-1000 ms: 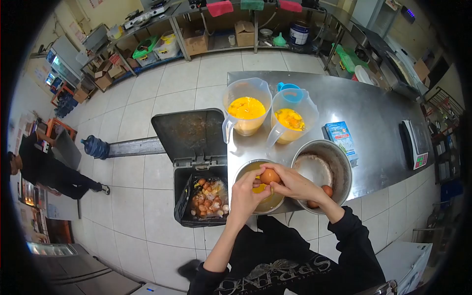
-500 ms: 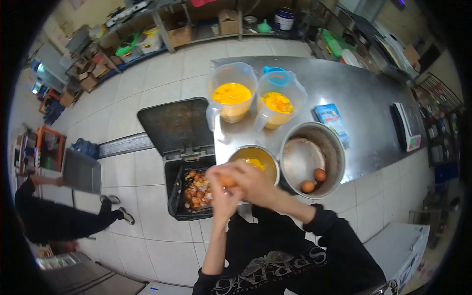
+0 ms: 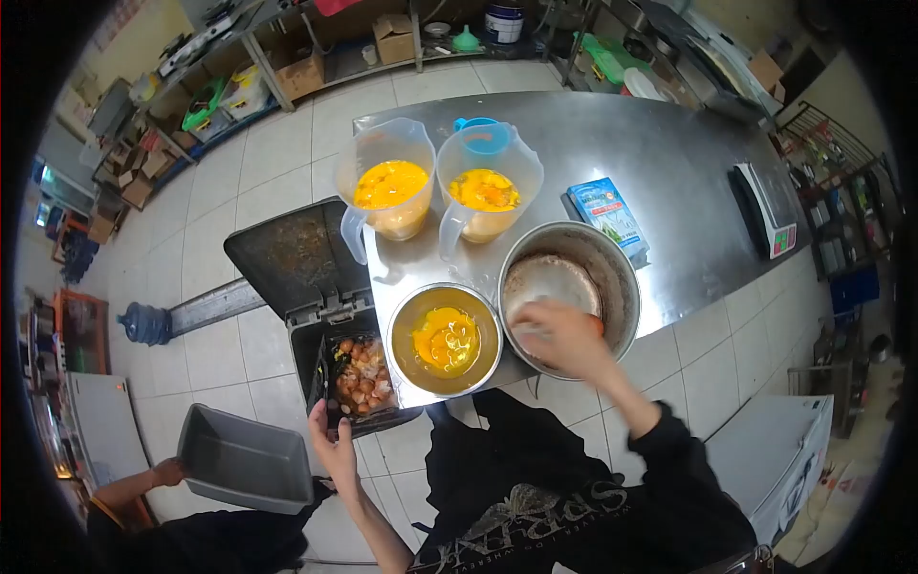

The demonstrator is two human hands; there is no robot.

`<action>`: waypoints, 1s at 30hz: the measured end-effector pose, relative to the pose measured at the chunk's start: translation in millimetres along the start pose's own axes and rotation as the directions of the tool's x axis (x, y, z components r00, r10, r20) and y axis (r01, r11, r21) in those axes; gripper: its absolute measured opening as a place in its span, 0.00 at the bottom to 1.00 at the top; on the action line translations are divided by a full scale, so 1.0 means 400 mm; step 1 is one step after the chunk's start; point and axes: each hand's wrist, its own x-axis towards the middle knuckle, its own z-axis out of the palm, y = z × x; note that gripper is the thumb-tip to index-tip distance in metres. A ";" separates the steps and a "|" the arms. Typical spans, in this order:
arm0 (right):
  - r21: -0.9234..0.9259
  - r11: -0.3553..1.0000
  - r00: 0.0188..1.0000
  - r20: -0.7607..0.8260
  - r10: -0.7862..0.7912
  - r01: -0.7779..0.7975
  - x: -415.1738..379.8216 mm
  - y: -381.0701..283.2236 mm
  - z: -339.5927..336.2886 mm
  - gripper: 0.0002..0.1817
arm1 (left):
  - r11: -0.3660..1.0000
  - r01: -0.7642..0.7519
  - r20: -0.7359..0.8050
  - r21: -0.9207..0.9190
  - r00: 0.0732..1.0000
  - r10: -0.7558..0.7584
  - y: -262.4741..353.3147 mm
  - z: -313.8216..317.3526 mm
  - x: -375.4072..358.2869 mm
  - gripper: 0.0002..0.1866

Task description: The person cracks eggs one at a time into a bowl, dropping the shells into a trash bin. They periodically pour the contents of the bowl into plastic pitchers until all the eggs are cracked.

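My left hand hangs beside the black waste bin, fingers apart and holding nothing. Cracked eggshells fill the bin's lined opening. Inside the deep metal pot, my right hand is blurred by motion, so I cannot tell what its fingers grip. Part of a brown egg shows at the hand's far side; the pot floor below is hidden. Between the hands, a metal bowl holds cracked yolks and whites.
Two clear plastic jugs of beaten egg stand behind the bowl, near a blue cup. A blue packet and a scale lie on the steel table. At left, another person's hand holds a grey tub.
My hands have parted from around an egg: the left moved down by the bin, the right into the pot. The other person with the grey tub has come closer.
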 end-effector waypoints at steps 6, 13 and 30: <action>-0.189 0.972 0.756 0.655 0.019 0.139 -0.004 0.324 0.000 0.17 | 0.986 -0.028 0.057 -0.164 0.998 0.037 0.054 0.090 0.028 0.23; 0.717 0.364 0.802 0.561 0.205 -0.594 0.044 0.291 0.009 0.17 | 0.955 -0.087 0.006 -0.285 0.996 0.093 0.149 0.150 0.057 0.21; 0.384 0.905 0.978 0.018 -0.206 0.183 0.155 -0.026 0.018 0.19 | 0.881 -0.322 0.394 -0.347 0.802 0.448 0.362 0.393 0.024 0.25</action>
